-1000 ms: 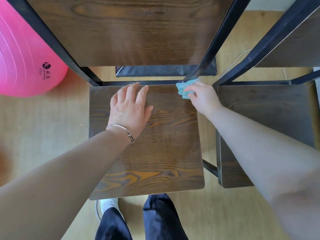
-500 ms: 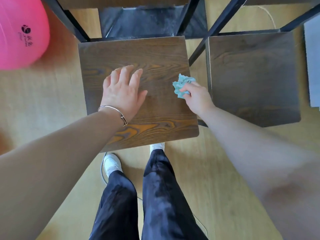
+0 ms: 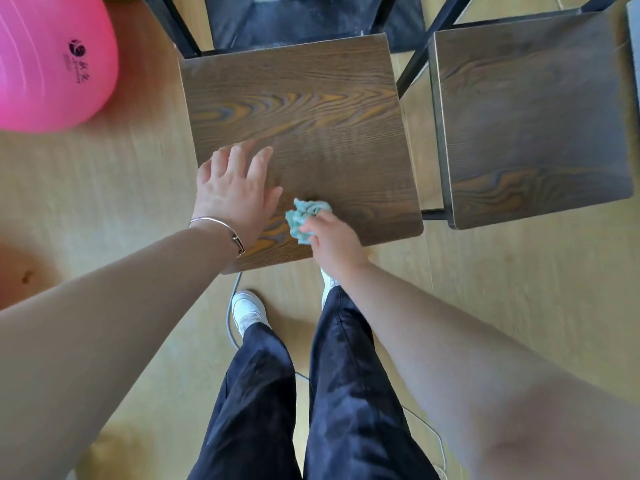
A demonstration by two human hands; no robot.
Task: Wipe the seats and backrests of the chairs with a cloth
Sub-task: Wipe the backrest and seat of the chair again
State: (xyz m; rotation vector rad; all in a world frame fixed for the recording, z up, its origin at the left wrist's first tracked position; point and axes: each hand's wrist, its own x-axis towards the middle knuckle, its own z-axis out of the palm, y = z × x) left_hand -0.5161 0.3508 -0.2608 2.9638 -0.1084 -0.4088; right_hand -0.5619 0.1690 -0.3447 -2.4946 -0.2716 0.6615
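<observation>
A dark wood-grain chair seat [image 3: 311, 109] on a black metal frame lies below me. My left hand [image 3: 235, 192], with a silver bangle on the wrist, rests flat with spread fingers on the seat's near left part. My right hand [image 3: 332, 237] grips a crumpled teal cloth [image 3: 304, 214] and presses it on the seat near the front edge, just right of my left hand. A second chair seat [image 3: 530, 116] of the same wood stands to the right. Both backrests are out of view.
A big pink exercise ball [image 3: 48, 60] sits on the wooden floor at the upper left. A black base [image 3: 311, 19] lies behind the seat. A grey cable [image 3: 230, 320] runs on the floor by my white shoes and dark trousers.
My right hand drew the cloth from the seat's far right corner toward the near edge and leftward. My left hand slid nearer the front. The view tilted down and the backrest left the frame.
</observation>
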